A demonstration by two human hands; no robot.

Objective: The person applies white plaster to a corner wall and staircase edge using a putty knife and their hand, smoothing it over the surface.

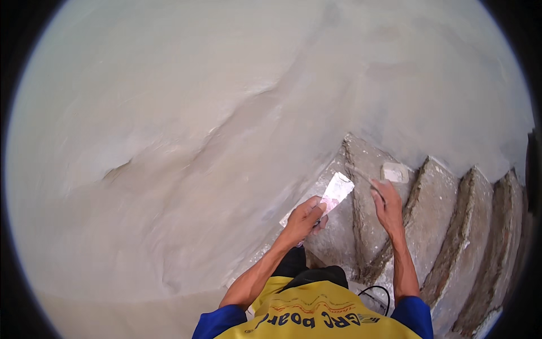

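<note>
Hands are seen right of centre — the left hand (pixel 305 219) is clamped on a white scraper (pixel 336 192) over the steps (pixel 435 226); the right hand (pixel 387 204) lies open-fingered on a step, near a pale block (pixel 394 172).

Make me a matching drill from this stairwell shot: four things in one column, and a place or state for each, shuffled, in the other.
Things:
1. left hand
2. right hand
3. pale block
4. black cable

Places or states:
A. lies alone on a concrete step
B. holds a white scraper
C. loops beside the yellow shirt
D. open, fingers spread over a step

Pairs: 1-B, 2-D, 3-A, 4-C
</note>
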